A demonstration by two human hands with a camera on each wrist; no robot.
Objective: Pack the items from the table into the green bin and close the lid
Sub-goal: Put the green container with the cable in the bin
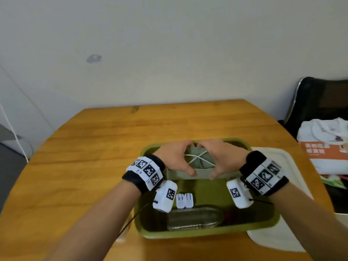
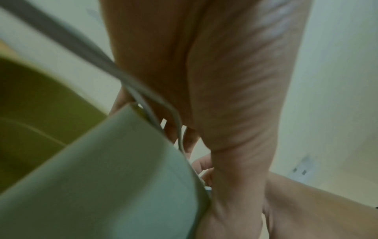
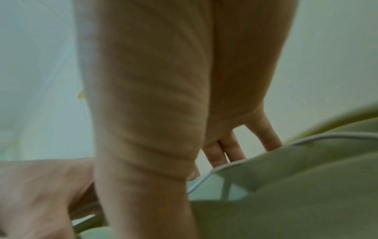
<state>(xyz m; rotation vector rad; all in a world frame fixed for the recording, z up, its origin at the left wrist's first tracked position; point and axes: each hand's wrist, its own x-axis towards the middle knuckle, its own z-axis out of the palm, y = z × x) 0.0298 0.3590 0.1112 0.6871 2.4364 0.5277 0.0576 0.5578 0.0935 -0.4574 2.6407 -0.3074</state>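
The green bin (image 1: 188, 235) stands open on the wooden table (image 1: 94, 157). In its far half a grey-green paper bag (image 1: 188, 175) with white cord handles (image 1: 197, 157) stands upright. My left hand (image 1: 176, 159) and right hand (image 1: 224, 157) both grip the bag's top, thumbs on the near side and fingers over the far edge. The wrist views show the same bag (image 2: 102, 177) (image 3: 296, 194) beside the left palm (image 2: 204, 80) and the right palm (image 3: 163, 97). The near half of the bin holds two white plugs (image 1: 184, 200), a grey mesh pouch (image 1: 194, 219) and something red (image 1: 228, 215). The white lid (image 1: 282, 236) lies partly under the bin's right side.
A black chair (image 1: 316, 102) at the right carries white clothing (image 1: 323, 129) and an orange leaflet (image 1: 320, 149). A thin white cord (image 1: 13, 134) hangs at the far left. A pale wall stands behind the table.
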